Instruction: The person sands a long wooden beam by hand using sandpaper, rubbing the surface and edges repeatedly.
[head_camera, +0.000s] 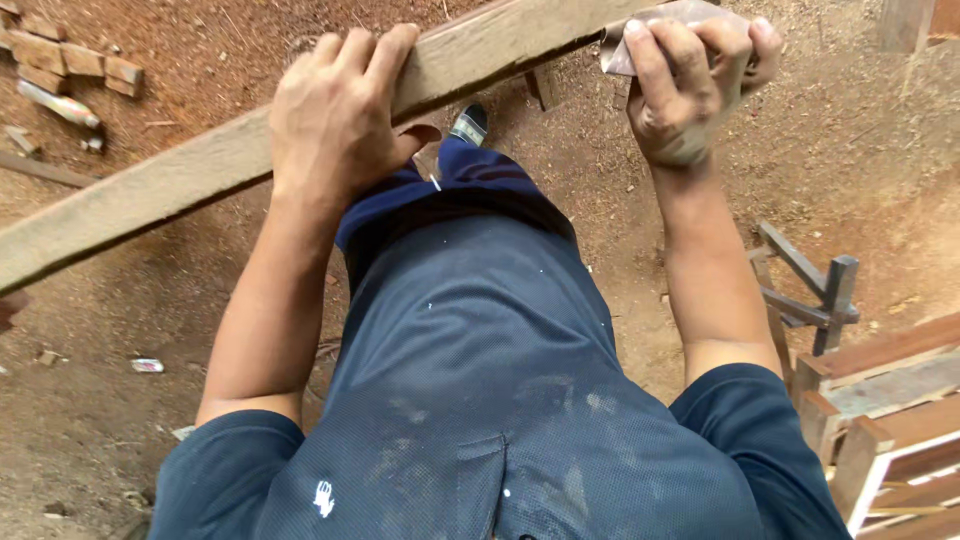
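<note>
A long wooden plank (150, 190) runs slantwise across the upper part of the head view, from lower left to upper right. My left hand (335, 110) grips its near edge, fingers curled over the top face. My right hand (690, 85) presses a folded piece of grey-brown sandpaper (690, 15) against the plank farther right, fingers wrapped over the sheet. Below the plank I see my dark blue shirt, blue trousers and one shoe (470, 123) on the ground.
Sawdust-covered dirt floor (120, 330) lies all around. Small wooden blocks (75, 60) sit at the upper left. A wooden frame piece (880, 410) and a dark metal bracket (815, 290) stand at the right. A small scrap (147, 365) lies at the left.
</note>
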